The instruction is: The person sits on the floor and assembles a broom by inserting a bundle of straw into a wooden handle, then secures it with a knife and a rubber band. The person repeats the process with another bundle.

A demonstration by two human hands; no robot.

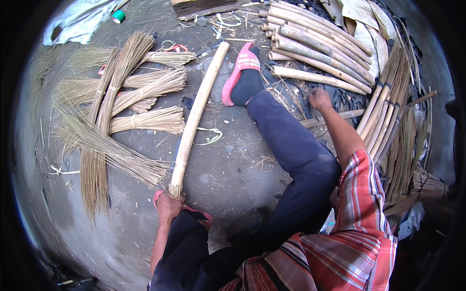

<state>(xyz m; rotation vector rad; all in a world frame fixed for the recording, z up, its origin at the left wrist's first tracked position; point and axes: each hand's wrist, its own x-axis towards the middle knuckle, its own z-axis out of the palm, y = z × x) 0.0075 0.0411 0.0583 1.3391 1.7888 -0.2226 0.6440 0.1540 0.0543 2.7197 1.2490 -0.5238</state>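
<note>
My left hand (170,205) is closed round the lower end of a long pale bamboo pole (200,109), beside my left slipper. Short stick ends show at the pole's foot, just above my fingers. A loose fan of thin broom sticks (121,154) reaches toward this hand from the left. My right hand (320,99) is closed, its fingers curled and partly hidden, low beside the cut bamboo poles (320,48). Whatever it may hold I cannot make out. A wooden stick (340,118) lies just below that hand.
Tied bundles of broom sticks (148,120) lie crossed on the floor at left. Finished-looking brooms with handles (376,114) lean at right. My pink slipper (234,80) stands between the poles. A green tape roll (118,17) and white cloth (80,24) lie far left.
</note>
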